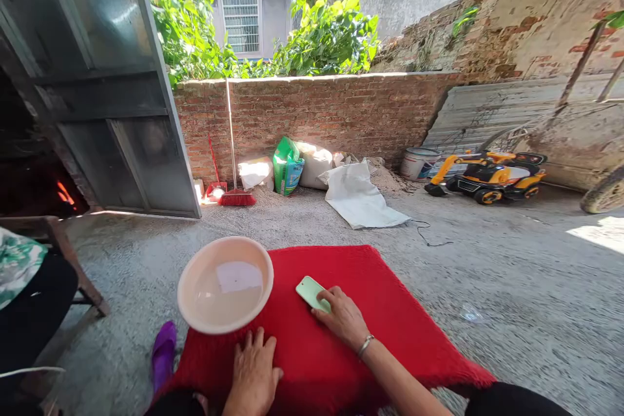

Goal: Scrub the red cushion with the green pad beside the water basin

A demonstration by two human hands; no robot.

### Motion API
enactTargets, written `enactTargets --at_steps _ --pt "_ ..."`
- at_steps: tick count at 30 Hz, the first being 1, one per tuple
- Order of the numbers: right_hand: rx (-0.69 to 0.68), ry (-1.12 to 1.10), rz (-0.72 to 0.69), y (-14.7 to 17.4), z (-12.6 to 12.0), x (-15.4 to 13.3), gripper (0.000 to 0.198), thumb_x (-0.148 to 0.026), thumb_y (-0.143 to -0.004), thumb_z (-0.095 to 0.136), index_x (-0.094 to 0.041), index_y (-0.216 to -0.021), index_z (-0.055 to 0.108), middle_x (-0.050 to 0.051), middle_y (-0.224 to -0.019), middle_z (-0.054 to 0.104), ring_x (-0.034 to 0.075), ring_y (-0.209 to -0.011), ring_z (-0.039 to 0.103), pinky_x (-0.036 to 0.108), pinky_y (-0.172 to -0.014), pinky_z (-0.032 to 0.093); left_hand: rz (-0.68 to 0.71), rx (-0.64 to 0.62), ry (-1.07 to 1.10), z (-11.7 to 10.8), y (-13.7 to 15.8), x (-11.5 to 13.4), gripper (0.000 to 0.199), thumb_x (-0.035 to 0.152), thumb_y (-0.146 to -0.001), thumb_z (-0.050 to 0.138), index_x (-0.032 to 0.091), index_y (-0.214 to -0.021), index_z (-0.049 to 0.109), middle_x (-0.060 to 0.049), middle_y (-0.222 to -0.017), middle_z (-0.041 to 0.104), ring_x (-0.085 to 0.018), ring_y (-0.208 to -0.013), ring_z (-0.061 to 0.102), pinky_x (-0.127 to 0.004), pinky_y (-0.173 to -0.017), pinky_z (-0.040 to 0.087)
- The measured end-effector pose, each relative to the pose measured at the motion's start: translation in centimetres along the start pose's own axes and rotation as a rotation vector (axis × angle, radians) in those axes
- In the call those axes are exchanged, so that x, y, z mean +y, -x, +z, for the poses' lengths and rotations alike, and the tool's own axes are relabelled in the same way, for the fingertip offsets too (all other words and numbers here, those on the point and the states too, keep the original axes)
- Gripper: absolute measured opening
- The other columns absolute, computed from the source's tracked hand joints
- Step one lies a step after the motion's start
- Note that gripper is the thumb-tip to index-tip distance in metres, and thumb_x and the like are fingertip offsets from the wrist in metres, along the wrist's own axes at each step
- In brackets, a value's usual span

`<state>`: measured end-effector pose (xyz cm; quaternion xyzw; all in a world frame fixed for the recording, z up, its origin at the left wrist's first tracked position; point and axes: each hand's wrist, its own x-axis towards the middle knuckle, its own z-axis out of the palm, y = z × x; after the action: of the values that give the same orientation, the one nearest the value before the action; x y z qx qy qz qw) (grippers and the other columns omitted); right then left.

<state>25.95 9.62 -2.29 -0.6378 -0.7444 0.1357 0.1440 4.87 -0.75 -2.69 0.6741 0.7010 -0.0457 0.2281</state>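
My right hand [343, 320] is closed on the near end of a light green oblong piece [309, 289] with rounded corners and a small dark hole near its far end. It lies flat on the red cloth [331, 266]; my fingers cover its near part, and its exact kind is unclear. My left hand [255, 370] rests palm down on the same cloth, fingers apart, holding nothing. Just beyond those fingertips stands a pale pink basin [188, 273] with water in it, at the cloth's left edge.
A seated person [29, 299] is at the left, near a purple shoe [164, 354]. Behind are a metal door [127, 143], a red broom [236, 198], a green sack [287, 169], a white sheet [361, 198], a bucket [418, 166] and a toy excavator [492, 175] along a brick wall [351, 104].
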Motion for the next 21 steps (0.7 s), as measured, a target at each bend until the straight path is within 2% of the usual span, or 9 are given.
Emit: enactTargets --at_steps 6,9,12,15,18,21 --pt "0.095 0.052 0.315 0.6 -4.8 8.8 0.034 -0.044 -0.082 0.051 -0.021 -0.102 0.067 0.012 -0.096 0.064 0.027 -0.088 0.064 0.034 -0.069 0.046 -0.002 0.017 -0.019 0.2 -0.1 0.3 0.062 0.025 -0.080 0.049 0.026 -0.141 0.042 -0.008 -0.153 0.033 -0.031 -0.141 0.028 -0.051 -0.114 0.021" --pt "0.133 0.053 0.369 1.0 -6.0 10.5 0.037 -0.044 -0.085 0.046 -0.020 -0.103 0.067 0.012 -0.091 0.065 0.026 -0.086 0.064 0.035 -0.070 0.047 -0.004 0.023 -0.021 0.3 -0.3 0.6 0.062 0.026 -0.080 0.048 0.024 -0.142 0.041 -0.009 -0.153 0.032 -0.032 -0.141 0.026 -0.052 -0.114 0.020" --pt "0.124 0.022 0.318 0.5 -5.0 8.5 0.035 -0.043 -0.084 0.050 -0.020 -0.103 0.067 0.010 -0.090 0.065 0.024 -0.083 0.064 0.032 -0.070 0.047 -0.001 0.049 -0.020 0.6 -0.7 0.8 0.065 0.028 -0.080 0.049 0.024 -0.144 0.038 -0.009 -0.155 0.028 -0.031 -0.143 0.021 -0.054 -0.114 0.018" --pt "0.099 -0.028 0.171 -0.6 -2.4 4.2 0.029 -0.041 -0.081 0.056 -0.023 -0.102 0.068 0.006 -0.096 0.064 0.020 -0.088 0.063 0.029 -0.074 0.046 -0.013 0.071 -0.025 1.2 -1.4 0.7 0.070 0.032 -0.079 0.052 0.027 -0.146 0.033 -0.007 -0.157 0.020 -0.033 -0.145 0.012 -0.059 -0.113 0.017" --pt "0.068 -0.080 0.018 -2.0 0.3 0.5 0.025 -0.041 -0.081 0.061 -0.025 -0.100 0.067 0.004 -0.100 0.063 0.017 -0.090 0.061 0.026 -0.079 0.045 -0.036 0.040 -0.045 1.7 -2.0 0.3 0.074 0.036 -0.078 0.055 0.029 -0.147 0.030 -0.007 -0.158 0.016 -0.035 -0.145 0.008 -0.063 -0.110 0.019" --pt "0.060 -0.107 -0.033 -3.2 1.9 -0.6 0.030 -0.045 -0.087 0.058 -0.022 -0.105 0.064 0.004 -0.106 0.063 0.016 -0.089 0.060 0.031 -0.080 0.048 -0.046 0.006 -0.086 1.9 -2.1 0.0 0.076 0.035 -0.077 0.057 0.030 -0.147 0.028 -0.006 -0.159 0.013 -0.036 -0.145 0.008 -0.063 -0.109 0.020"
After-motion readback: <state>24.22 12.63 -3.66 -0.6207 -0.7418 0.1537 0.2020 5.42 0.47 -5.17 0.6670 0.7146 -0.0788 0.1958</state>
